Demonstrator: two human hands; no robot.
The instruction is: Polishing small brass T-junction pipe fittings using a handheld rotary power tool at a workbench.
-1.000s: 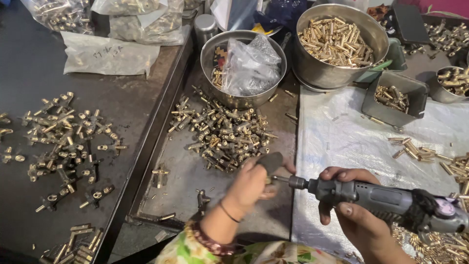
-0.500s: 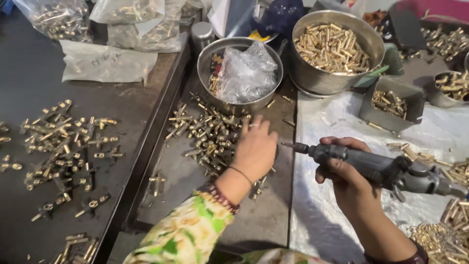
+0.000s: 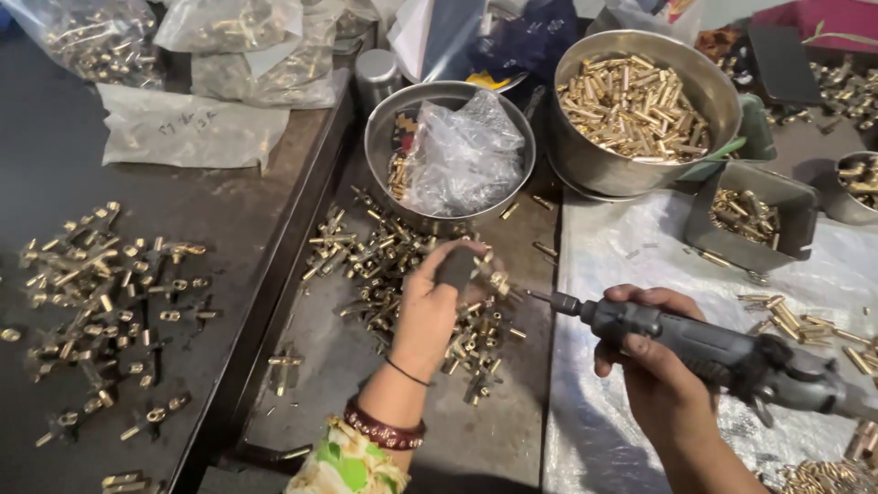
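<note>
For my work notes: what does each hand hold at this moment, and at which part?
The right hand holds the grey handheld rotary tool around its front body. The left hand reaches into the pile of small brass fittings; whether it grips one cannot be told.

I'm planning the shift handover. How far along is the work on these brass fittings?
Looks done: a spread of brass pieces lies apart on the dark table at left. In hand: the left hand reaches into the middle pile of fittings, while the right hand holds the grey rotary tool. Left: that pile, plus the full steel bowl.
</note>
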